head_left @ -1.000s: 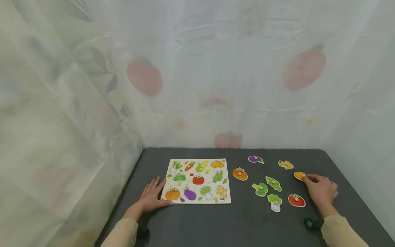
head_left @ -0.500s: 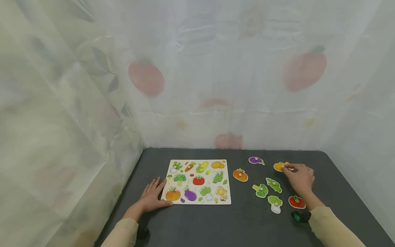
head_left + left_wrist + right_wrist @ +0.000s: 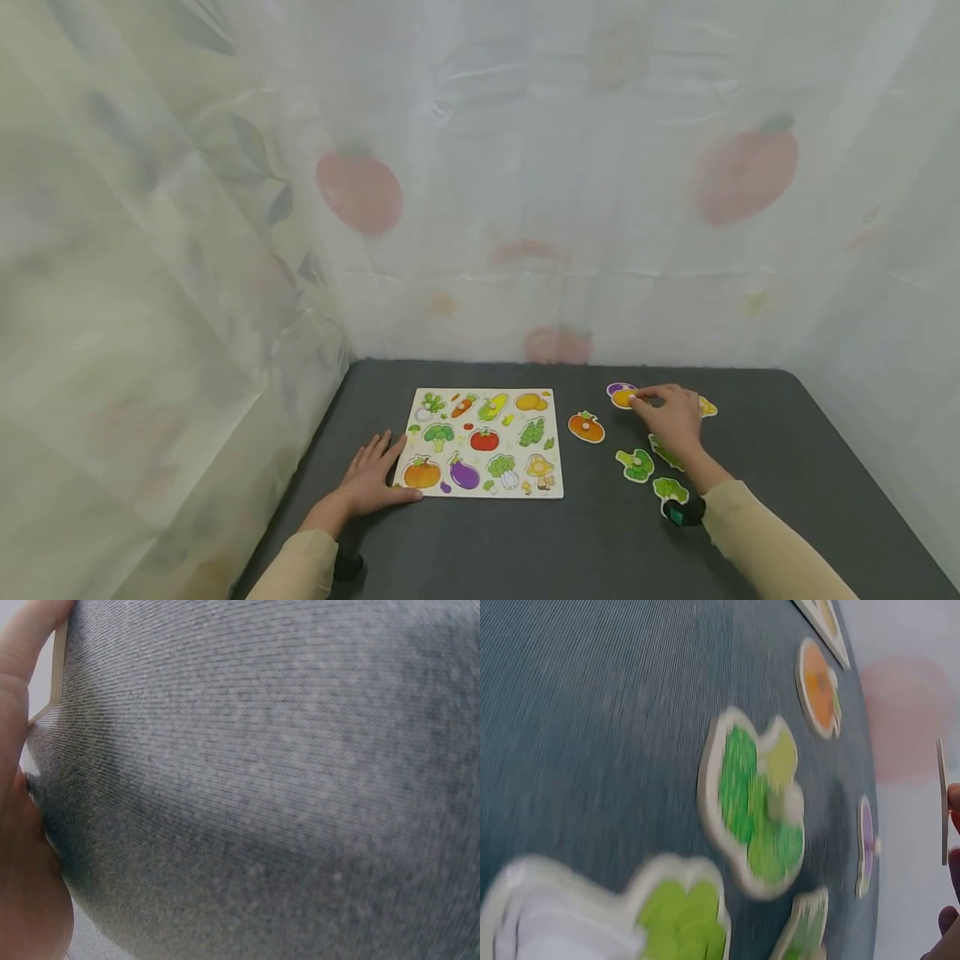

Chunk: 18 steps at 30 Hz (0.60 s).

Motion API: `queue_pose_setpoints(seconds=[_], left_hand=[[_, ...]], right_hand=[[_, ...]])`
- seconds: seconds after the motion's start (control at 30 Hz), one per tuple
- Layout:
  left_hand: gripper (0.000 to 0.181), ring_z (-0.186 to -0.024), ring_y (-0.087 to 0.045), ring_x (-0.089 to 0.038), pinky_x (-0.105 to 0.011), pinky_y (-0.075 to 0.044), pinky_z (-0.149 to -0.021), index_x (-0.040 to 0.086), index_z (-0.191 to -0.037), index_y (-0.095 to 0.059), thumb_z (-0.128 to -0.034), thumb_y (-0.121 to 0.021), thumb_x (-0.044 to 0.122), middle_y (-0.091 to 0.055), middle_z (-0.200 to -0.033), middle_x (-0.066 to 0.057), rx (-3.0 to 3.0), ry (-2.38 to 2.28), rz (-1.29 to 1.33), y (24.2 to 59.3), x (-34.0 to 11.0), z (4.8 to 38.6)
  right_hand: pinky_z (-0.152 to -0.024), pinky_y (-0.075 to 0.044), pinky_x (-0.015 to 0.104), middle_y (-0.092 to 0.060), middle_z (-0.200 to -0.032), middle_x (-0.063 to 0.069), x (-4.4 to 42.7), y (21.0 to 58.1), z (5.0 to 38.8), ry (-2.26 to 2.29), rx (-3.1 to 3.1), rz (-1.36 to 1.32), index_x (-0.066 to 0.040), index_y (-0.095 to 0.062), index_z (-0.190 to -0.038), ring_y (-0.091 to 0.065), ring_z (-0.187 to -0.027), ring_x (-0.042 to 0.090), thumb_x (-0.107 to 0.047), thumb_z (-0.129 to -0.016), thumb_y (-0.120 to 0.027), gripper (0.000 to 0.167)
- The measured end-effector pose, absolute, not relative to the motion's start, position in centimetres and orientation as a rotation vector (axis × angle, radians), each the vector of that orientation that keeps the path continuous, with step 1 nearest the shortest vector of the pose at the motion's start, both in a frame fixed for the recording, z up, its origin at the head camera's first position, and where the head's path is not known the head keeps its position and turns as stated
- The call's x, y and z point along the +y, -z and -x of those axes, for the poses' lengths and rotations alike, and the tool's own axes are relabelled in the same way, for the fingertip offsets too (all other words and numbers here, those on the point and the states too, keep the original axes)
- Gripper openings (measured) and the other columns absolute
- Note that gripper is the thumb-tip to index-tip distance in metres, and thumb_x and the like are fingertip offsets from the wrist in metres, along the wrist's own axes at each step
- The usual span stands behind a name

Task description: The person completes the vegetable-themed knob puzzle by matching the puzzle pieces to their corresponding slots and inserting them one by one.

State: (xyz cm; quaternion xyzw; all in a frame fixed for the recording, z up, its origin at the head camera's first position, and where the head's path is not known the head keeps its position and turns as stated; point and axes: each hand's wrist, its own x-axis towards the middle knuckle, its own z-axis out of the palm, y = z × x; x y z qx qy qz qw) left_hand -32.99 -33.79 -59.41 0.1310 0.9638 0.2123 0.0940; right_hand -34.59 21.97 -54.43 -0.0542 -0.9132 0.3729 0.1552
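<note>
My left hand (image 3: pixel 367 479) rests with straight fingers on the near left corner of a white vegetable puzzle board (image 3: pixel 472 494). In the left wrist view that hand's thumb (image 3: pixel 19 652) lies along the board's edge. My right hand (image 3: pixel 671 421) pinches a yellow oval puzzle piece (image 3: pixel 622 399), raised off the table beside the eggplant piece (image 3: pixel 618 387), which it partly covers. The right wrist view shows the held piece (image 3: pixel 943 802) edge-on. Nearest the right hand are the mushroom piece (image 3: pixel 708 407) and the pea piece (image 3: pixel 666 452), both partly hidden.
An orange pumpkin piece (image 3: pixel 587 427) lies right of the board. Broccoli (image 3: pixel 636 466) and bok choy (image 3: pixel 670 489) pieces lie nearer, the latter partly behind the wrist camera (image 3: pixel 684 512). The dark table (image 3: pixel 510 546) meets a pale printed curtain (image 3: pixel 480 317) at the back.
My right hand has carried the yellow piece leftward from the table's right side, over the mushroom piece, to the eggplant piece. Its forearm now hides the tomato piece. My left hand stays put.
</note>
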Motion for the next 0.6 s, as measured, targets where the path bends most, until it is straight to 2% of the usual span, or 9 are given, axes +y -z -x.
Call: queue_pose_setpoints(seconds=[0.43,0.6], left_hand=[[0.123,-0.154,-0.008,-0.044,-0.063,-0.002,-0.121,0.017,-0.164,-0.027,-0.0702,-0.071,0.083,-0.017,-0.168,-0.021,2.868,-0.642,-0.389,59.6,-33.8,32.9],[0.122,-0.154,-0.009,-0.044,-0.063,-0.003,-0.121,0.017,-0.164,-0.027,-0.0705,-0.072,0.082,-0.017,-0.168,-0.021,2.868,-0.640,-0.376,59.4,-33.7,32.9]], right_hand=[[-0.107,-0.023,0.067,-0.064,-0.118,0.016,15.3,55.0,37.8,-1.108,-2.629,0.026,-0.011,-0.081,-0.101,-0.039,-0.128,0.045,-0.034,-0.092,-0.075,0.026],[-0.110,-0.023,0.064,-0.064,-0.121,0.014,13.3,55.4,38.9,-1.087,-2.670,0.045,-0.013,-0.081,-0.101,-0.038,-0.130,0.043,-0.036,-0.092,-0.075,0.025]])
